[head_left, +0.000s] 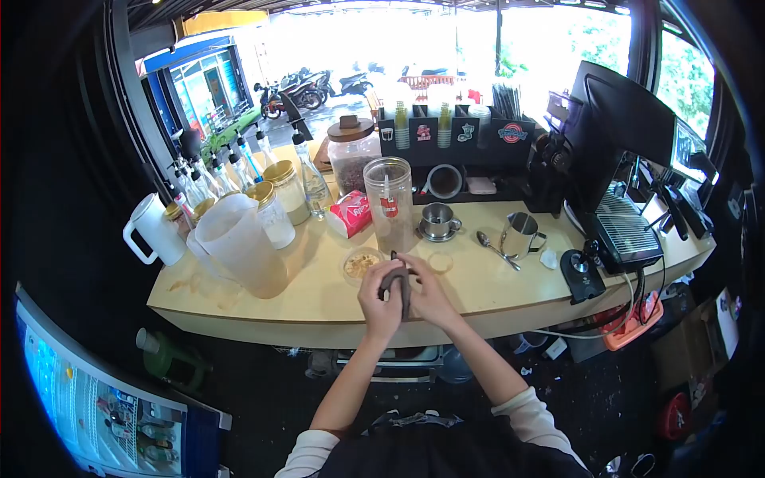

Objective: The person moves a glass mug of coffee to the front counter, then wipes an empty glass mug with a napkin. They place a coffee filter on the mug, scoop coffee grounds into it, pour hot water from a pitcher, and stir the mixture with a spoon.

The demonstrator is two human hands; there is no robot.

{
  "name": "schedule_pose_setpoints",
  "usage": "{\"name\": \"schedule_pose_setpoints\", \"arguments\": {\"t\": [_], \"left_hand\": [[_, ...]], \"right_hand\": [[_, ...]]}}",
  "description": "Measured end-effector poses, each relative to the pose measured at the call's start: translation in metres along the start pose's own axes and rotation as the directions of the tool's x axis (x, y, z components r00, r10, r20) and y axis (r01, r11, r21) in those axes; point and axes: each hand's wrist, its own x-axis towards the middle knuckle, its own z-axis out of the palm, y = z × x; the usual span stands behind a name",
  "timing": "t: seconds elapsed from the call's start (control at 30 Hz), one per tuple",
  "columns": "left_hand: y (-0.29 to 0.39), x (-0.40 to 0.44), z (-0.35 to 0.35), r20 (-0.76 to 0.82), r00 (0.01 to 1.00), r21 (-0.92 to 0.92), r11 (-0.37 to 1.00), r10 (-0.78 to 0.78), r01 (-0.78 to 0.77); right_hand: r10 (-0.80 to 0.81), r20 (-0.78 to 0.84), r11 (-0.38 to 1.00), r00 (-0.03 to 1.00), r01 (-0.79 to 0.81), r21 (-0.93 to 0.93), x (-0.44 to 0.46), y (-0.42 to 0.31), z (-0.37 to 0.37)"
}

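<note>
My left hand (379, 301) and my right hand (429, 296) are close together over the counter's front part. Between them is a dark grey-brown, soft-looking folded piece (406, 296), perhaps cloth. My left fingers curl round it, and my right fingers press against it from the other side. Just beyond my left hand lies a small round container (361, 264) of pale brown bits. A tall clear jar (388, 211) stands behind my hands. Near my right hand is a pale round lid or ring (440, 261). Farther back, a metal cup (437, 219) rests on a saucer.
A large frosted pitcher (239, 251) and pump bottles (312, 187) stand left. To the right are a spoon (499, 250), a metal jug (521, 234), a tamper (588, 256) and an espresso machine (625, 231). A black cup organizer (454, 147) lines the back.
</note>
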Motion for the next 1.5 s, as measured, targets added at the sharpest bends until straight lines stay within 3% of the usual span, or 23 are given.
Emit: {"name": "schedule_pose_setpoints", "arguments": {"t": [0.03, 0.07, 0.17, 0.23, 0.27, 0.33, 0.4, 0.57, 0.67, 0.73, 0.77, 0.8, 0.9, 0.97, 1.03, 1.1, 1.17, 1.2, 1.23, 1.3, 1.37, 1.43, 1.5], "left_hand": [[-0.003, -0.001, 0.001, -0.003, 1.000, 0.000, 1.000, 0.001, -0.001], [-0.001, -0.003, 0.000, 0.060, 0.998, 0.000, 1.000, -0.023, 0.023], [0.003, -0.011, -0.005, 0.149, 0.979, -0.039, 0.988, -0.141, 0.149], [-0.002, -0.016, -0.012, 0.263, 0.923, -0.190, 0.922, -0.282, 0.336], [0.010, -0.014, -0.017, 0.339, 0.861, -0.254, 0.844, -0.380, 0.473], [-0.002, -0.018, -0.019, 0.381, 0.876, -0.232, 0.887, -0.296, 0.400], [-0.007, -0.018, -0.024, 0.467, 0.860, -0.219, 0.916, -0.204, 0.336], [-0.007, -0.017, -0.029, 0.451, 0.830, -0.208, 0.866, -0.328, 0.455], [-0.008, -0.018, -0.030, 0.338, 0.874, -0.276, 0.851, -0.348, 0.446], [-0.009, -0.008, -0.030, 0.124, 0.934, -0.308, 0.882, -0.334, 0.356], [-0.004, -0.003, -0.028, 0.123, 0.935, -0.310, 0.882, -0.333, 0.355], [0.007, 0.002, -0.025, 0.172, 0.937, -0.225, 0.913, -0.305, 0.339], [0.020, 0.021, -0.029, 0.309, 0.924, -0.017, 0.970, -0.227, 0.244], [0.042, 0.041, -0.038, 0.330, 0.886, 0.264, 0.933, -0.326, 0.244], [0.042, 0.054, -0.051, 0.271, 0.877, 0.318, 0.897, -0.396, 0.307], [0.031, 0.060, -0.063, 0.349, 0.914, 0.339, 0.937, -0.207, 0.083], [0.019, 0.059, -0.065, 0.338, 0.928, 0.249, 0.966, -0.155, 0.071], [0.017, 0.059, -0.064, 0.310, 0.902, 0.061, 0.953, -0.302, 0.298], [0.016, 0.059, -0.064, 0.309, 0.844, -0.135, 0.858, -0.439, 0.496], [0.015, 0.058, -0.061, 0.301, 0.850, -0.161, 0.856, -0.432, 0.492], [0.012, 0.058, -0.056, 0.213, 0.862, -0.399, 0.765, -0.459, 0.506], [0.020, 0.061, -0.059, 0.240, 0.824, -0.424, 0.708, -0.514, 0.565], [0.024, 0.063, -0.061, 0.242, 0.776, -0.507, 0.606, -0.582, 0.613]], "right_hand": [[-0.123, 0.032, 0.987, 0.992, 0.126, -0.101, -0.003, -0.005, 0.000], [0.005, -0.004, 0.990, 1.000, -0.004, 0.141, -0.007, -0.021, 0.001], [0.050, 0.075, 0.999, 0.996, -0.049, -0.017, -0.005, -0.031, -0.022], [0.035, -0.003, 0.999, 0.999, -0.035, -0.017, -0.009, -0.029, -0.025], [0.134, -0.012, 0.991, 0.991, -0.135, -0.017, -0.013, -0.025, -0.027], [0.235, -0.023, 0.972, 0.972, -0.235, -0.013, -0.021, -0.020, -0.029], [0.409, 0.020, 0.899, 0.912, -0.407, 0.163, -0.027, -0.023, -0.030], [0.397, 0.112, 0.882, 0.911, -0.412, 0.229, -0.035, -0.026, -0.037], [0.410, 0.073, 0.857, 0.909, -0.411, 0.311, -0.033, -0.044, -0.043], [0.434, 0.029, 0.839, 0.901, -0.416, 0.350, -0.031, -0.048, -0.043], [0.313, -0.011, 0.908, 0.950, -0.296, 0.296, -0.033, -0.047, -0.041], [0.187, -0.039, 0.956, 0.982, -0.173, 0.238, -0.034, -0.048, -0.038], [0.259, 0.063, 0.957, 0.964, -0.265, 0.122, -0.030, -0.064, -0.021], [0.296, 0.024, 0.938, 0.955, -0.295, 0.183, -0.022, -0.051, -0.032], [0.322, 0.048, 0.922, 0.945, -0.325, 0.210, -0.009, -0.050, -0.050], [0.292, 0.016, 0.949, 0.956, -0.291, 0.118, 0.000, -0.053, -0.055], [0.202, -0.056, 0.974, 0.978, -0.195, 0.114, 0.007, -0.048, -0.057], [0.169, -0.136, 0.983, 0.976, -0.176, -0.044, 0.010, -0.050, -0.058], [0.165, -0.130, 0.984, 0.978, -0.172, -0.042, 0.011, -0.054, -0.056], [-0.164, -0.232, 0.956, 0.959, 0.097, -0.275, 0.013, -0.066, -0.045], [-0.061, -0.154, 0.987, 0.986, 0.036, -0.156, 0.004, -0.065, -0.030], [-0.201, -0.052, 0.966, 0.978, 0.189, -0.176, 0.001, -0.080, -0.017], [-0.103, 0.026, 0.994, 0.994, 0.104, -0.044, -0.002, -0.075, -0.012]]}}
